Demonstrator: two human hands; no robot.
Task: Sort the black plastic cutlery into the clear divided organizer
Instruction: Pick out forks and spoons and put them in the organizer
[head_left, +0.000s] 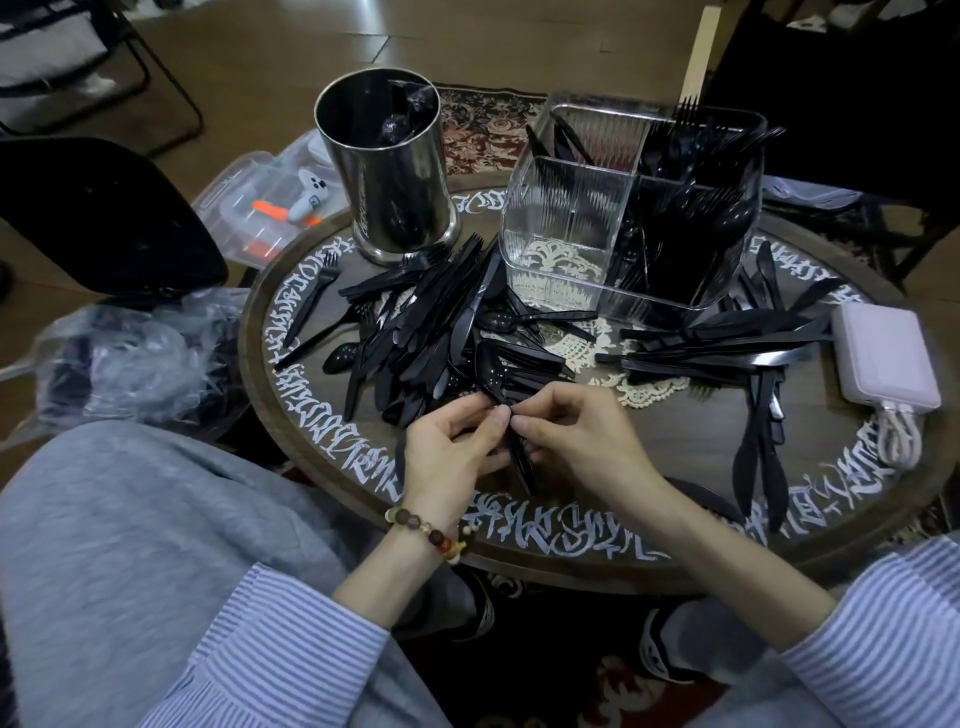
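Observation:
A big heap of black plastic cutlery (426, 322) lies on the round table (675, 447), with a second pile of knives (727, 348) to the right. The clear divided organizer (566, 228) stands at the back; its right compartments hold forks and spoons, its front left one shows nothing inside. My left hand (452, 447) and my right hand (576, 436) meet at the table's near edge. Both pinch a small bundle of black spoons (493, 374), bowls pointing away, handles running down between my palms.
A steel cylinder (395, 166) holding a few black pieces stands at the back left. A pink power bank (883, 358) with its cable lies at the right. A crumpled plastic bag (130, 353) and a black chair (104, 218) are on the left.

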